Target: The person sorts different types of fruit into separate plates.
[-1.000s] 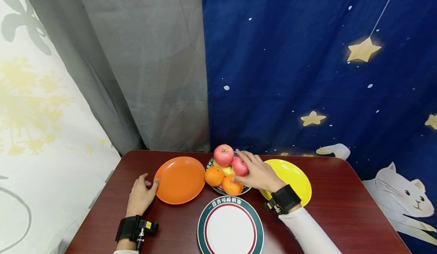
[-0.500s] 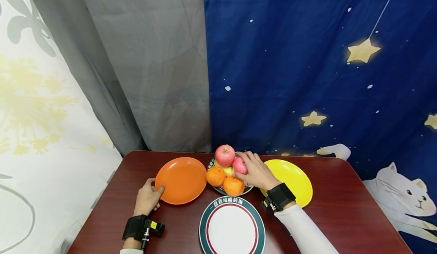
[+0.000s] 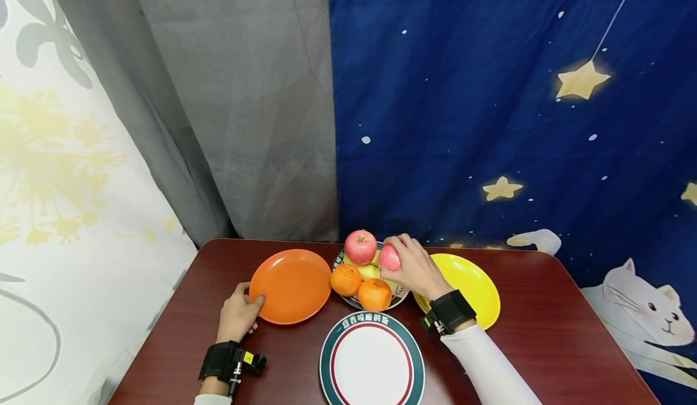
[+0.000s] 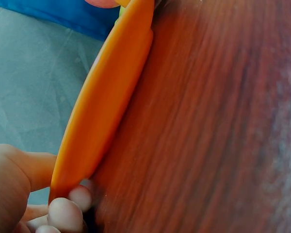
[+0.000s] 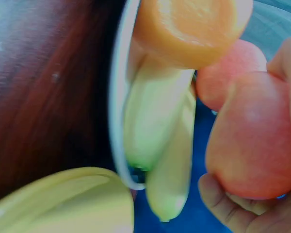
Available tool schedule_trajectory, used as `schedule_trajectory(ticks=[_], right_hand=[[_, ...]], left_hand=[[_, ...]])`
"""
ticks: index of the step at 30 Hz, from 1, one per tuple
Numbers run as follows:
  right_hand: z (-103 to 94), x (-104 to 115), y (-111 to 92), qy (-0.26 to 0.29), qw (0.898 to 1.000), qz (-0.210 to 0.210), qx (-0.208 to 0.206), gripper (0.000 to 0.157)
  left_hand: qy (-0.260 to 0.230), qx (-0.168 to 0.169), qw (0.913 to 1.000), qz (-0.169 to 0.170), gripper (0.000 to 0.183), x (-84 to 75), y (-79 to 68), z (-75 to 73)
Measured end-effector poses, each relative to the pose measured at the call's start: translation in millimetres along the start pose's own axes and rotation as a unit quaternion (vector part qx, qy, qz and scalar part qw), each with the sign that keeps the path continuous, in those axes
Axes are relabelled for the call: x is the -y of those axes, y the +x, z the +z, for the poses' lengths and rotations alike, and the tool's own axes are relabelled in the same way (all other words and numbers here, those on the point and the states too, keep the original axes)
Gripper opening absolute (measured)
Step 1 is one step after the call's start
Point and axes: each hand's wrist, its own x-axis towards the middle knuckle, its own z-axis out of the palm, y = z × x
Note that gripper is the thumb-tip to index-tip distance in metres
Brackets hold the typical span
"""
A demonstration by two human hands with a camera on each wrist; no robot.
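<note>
In the head view my left hand (image 3: 238, 315) pinches the near left rim of an orange plate (image 3: 291, 287). The left wrist view shows the thumb over the rim and fingertips (image 4: 65, 213) curled under it. My right hand (image 3: 416, 269) grips a pink-red apple (image 3: 389, 258) just over the right side of a patterned fruit plate (image 3: 402, 296). On that plate lie another apple (image 3: 360, 247), an orange (image 3: 345, 280) and a second orange (image 3: 374, 295). Bananas (image 5: 157, 114) show beneath the fruit in the right wrist view, with the held apple (image 5: 254, 138) apart from them.
A yellow plate (image 3: 481, 290) lies right of the fruit, partly behind the right wrist. Nearer me stands a white plate (image 3: 372, 365) with a green rim. The dark red table (image 3: 544, 332) ends at a grey curtain (image 3: 272, 151) and a blue starry curtain (image 3: 435, 120).
My left hand has moved right and taken hold of the orange plate's rim. My right hand has closed round the apple and raised it off the other fruit, slightly to the right.
</note>
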Motion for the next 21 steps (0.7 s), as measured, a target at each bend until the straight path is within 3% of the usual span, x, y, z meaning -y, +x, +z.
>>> schedule_trajectory(ticks=[5, 12, 16, 21], right_hand=[[-13.9, 24.3, 25.3, 0.020, 0.999, -0.033, -0.029, 0.071], [-17.8, 99.6, 76.7, 0.037, 0.991, -0.123, -0.020, 0.067], [3.8, 137.9, 92.3, 0.043, 0.987, -0.155, 0.006, 0.067], [51.3, 166.0, 94.7, 0.033, 0.983, -0.168, 0.062, 0.064]], left_hand=[[-0.001, -0.005, 1.0000, 0.004, 0.057, 2.3, 1.2, 0.2], [0.002, -0.006, 1.0000, 0.002, 0.057, -0.1, 0.6, 1.2], [0.001, -0.005, 1.0000, 0.001, 0.057, -1.2, -0.6, 1.5], [0.014, -0.013, 0.9998, -0.004, 0.056, -0.4, 0.1, 2.2]])
